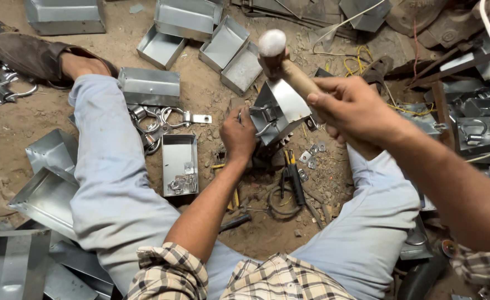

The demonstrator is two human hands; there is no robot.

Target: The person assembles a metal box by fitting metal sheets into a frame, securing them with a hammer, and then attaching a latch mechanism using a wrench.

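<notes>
1. The box (281, 108) sits at the centre of the frame, just above middle, tilted on the dirt between my knees. It is thin folded sheet metal, shiny, with a wire clamp at its open left side.
2. I judge it light and fairly stiff along the folds, but the flat faces would dent easily. The cut edges look sharp, and the smooth zinc skin would slip under a loose grip.
3. My left hand (237, 136) is closed narrow at the box's left edge, by the clamp; what the fingers pinch there I cannot tell. A folded corner or the rim would be the safest hold, I think, fingers off the raw edge.
4. My right hand (356, 111) is wrapped tight round the hammer (286, 64), centre right, with the pale round head raised above the box at top centre.
5. Pliers (294, 178) lie on the ground below the box.
6. A small tray (179, 164) of fittings lies left of centre, beside my left leg.
7. More boxes (222, 47) are scattered across the top of the frame.
</notes>
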